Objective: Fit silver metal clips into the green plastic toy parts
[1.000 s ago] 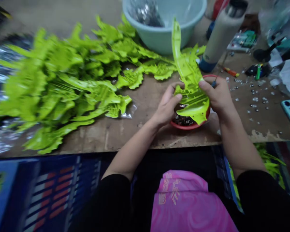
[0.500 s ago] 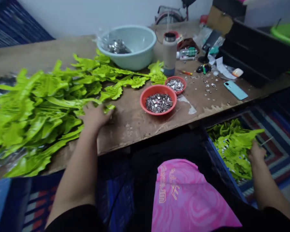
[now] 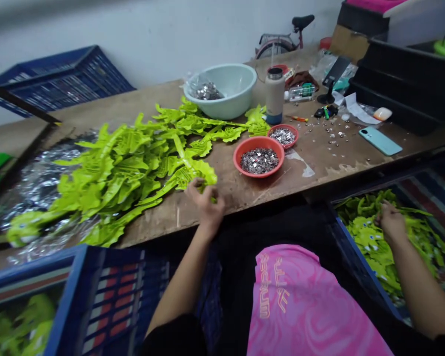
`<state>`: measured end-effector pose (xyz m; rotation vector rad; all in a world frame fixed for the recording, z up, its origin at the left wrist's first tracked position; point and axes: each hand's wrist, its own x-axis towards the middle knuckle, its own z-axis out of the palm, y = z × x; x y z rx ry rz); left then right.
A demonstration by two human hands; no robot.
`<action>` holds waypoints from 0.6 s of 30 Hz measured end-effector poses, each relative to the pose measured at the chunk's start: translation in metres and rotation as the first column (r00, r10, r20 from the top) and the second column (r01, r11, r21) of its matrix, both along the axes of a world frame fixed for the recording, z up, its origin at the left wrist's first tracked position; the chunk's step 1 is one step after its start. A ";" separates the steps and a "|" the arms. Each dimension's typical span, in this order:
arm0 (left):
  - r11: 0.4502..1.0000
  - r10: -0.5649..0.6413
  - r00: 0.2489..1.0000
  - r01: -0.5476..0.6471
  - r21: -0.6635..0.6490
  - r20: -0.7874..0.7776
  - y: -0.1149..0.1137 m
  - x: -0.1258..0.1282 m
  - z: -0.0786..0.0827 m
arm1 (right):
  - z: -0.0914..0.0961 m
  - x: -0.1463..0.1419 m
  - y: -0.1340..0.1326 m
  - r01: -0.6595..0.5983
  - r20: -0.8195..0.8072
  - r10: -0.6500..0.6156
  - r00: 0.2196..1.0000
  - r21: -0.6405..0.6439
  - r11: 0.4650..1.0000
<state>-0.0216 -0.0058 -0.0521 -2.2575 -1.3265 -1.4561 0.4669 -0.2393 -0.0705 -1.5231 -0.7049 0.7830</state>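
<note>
Currently, the head view is showing the left hand (image 3: 205, 205) curled at the near edge of a lime-green plastic leaf piece (image 3: 202, 173). Its fingers (image 3: 207, 194) are touching that piece, but whether they are clenched on it cannot be determined. The piece is lying at the front of a heap of lime-green plastic leaves (image 3: 126, 168), which is spreading across the bench (image 3: 241, 195) and a sheet of silver foil (image 3: 37, 188). The right hand (image 3: 391, 222) is reaching down into a blue plastic crate (image 3: 363, 262) and is pressing on loose green plastic pieces (image 3: 378, 242); its grip cannot be determined either. Farther along the bench, a red plastic bowl (image 3: 258, 173) and a smaller red bowl (image 3: 295, 136) are holding silver sequins (image 3: 259, 160) — just beside the heap's right edge.
</note>
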 end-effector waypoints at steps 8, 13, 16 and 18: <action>0.764 -0.325 0.825 0.517 0.387 -0.462 -0.052 0.119 0.070 | 0.102 -0.170 0.122 -0.373 -0.334 0.437 0.836 0.239 0.896; 0.743 -0.592 0.800 0.497 0.448 0.094 0.012 0.112 0.077 | 0.128 -0.196 0.202 -0.306 -0.141 0.398 0.907 0.431 0.849; 0.824 -0.365 0.556 0.566 -0.019 0.747 0.055 0.113 0.057 | 0.121 -0.189 0.260 -0.479 0.149 0.460 0.875 0.399 0.782; 0.684 -0.094 0.365 0.700 -0.207 0.926 0.084 0.116 0.043 | 0.113 -0.184 0.299 -0.537 0.315 0.452 0.835 0.284 0.794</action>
